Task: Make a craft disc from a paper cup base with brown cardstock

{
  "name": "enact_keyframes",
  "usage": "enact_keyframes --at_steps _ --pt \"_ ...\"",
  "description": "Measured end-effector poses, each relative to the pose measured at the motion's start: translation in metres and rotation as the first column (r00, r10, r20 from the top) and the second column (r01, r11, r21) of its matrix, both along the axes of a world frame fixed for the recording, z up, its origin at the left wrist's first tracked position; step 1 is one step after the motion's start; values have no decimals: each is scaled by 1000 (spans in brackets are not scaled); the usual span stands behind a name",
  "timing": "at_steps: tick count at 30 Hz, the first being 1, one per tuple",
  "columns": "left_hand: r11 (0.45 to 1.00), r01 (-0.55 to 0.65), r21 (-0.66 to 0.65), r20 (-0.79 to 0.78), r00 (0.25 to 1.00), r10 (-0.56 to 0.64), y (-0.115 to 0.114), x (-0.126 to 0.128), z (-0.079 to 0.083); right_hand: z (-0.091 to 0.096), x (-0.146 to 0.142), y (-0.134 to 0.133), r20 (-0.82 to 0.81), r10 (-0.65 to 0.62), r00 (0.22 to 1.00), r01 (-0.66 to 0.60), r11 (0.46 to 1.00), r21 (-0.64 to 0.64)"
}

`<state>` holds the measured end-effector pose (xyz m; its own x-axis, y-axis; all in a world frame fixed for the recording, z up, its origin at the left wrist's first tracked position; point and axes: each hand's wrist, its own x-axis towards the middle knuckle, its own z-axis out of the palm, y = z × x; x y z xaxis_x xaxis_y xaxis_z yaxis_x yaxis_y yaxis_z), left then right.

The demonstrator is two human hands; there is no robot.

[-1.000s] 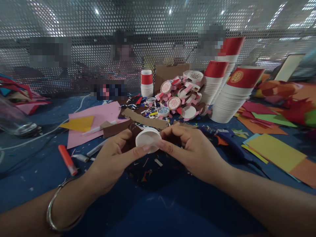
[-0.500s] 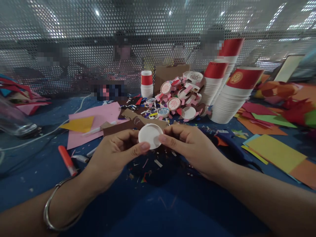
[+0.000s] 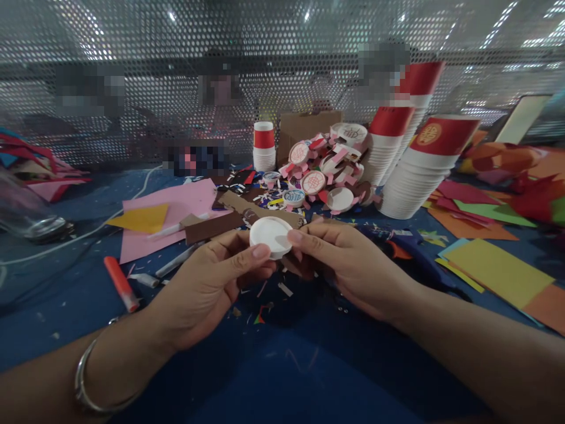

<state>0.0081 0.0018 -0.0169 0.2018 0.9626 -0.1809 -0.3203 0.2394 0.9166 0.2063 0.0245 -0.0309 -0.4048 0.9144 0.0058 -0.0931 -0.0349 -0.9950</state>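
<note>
A small round white paper disc with a low rim (image 3: 270,231), like the cut-off bottom of a paper cup, is held up between my two hands above the blue table. My left hand (image 3: 220,271) pinches its left edge, thumb on the front face. From the other side my right hand (image 3: 348,259) grips the right edge between thumb and fingers. Part of the disc's lower rim shows; its back is hidden. Behind it lies a pile of similar discs (image 3: 313,183) with pink paper tabs, some with printed lattice marks.
Stacked red-and-white paper cups (image 3: 408,182) lean at the right of the pile; a smaller cup stack (image 3: 263,150) stands behind. Coloured paper sheets (image 3: 498,265) lie right, pink paper (image 3: 136,241) left. A red marker (image 3: 120,282) rests near my left wrist. Paper scraps litter the blue table (image 3: 273,377).
The disc has tilted, so its face turns more upward and its lower rim shows. My left fingers have shifted beneath it. Both hands still hold it in nearly the same place.
</note>
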Motion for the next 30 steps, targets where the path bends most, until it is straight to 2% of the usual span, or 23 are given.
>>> enact_keyframes --at_steps 5,9,11,13,23,30 --pt "999 -19 -30 12 1000 19 0 0 1 1 1 -1 71 -15 997 12 999 53" --pt "1000 -16 -26 -27 1000 15 0 0 3 4 4 -4 283 -162 945 84 959 269" --pt "1000 6 -17 -64 998 -7 -1 1 4 7 4 -7 309 -241 920 113 918 379" --pt "1000 18 -16 -97 995 -20 -2 1 4 8 3 -11 305 -266 914 114 892 438" --pt "999 -33 21 -152 988 35 -7 1 1 8 -5 -20 318 -210 924 -25 799 600" --pt "1000 -6 -3 -153 988 5 -7 1 0 8 -4 -22 339 -191 921 -55 798 600"
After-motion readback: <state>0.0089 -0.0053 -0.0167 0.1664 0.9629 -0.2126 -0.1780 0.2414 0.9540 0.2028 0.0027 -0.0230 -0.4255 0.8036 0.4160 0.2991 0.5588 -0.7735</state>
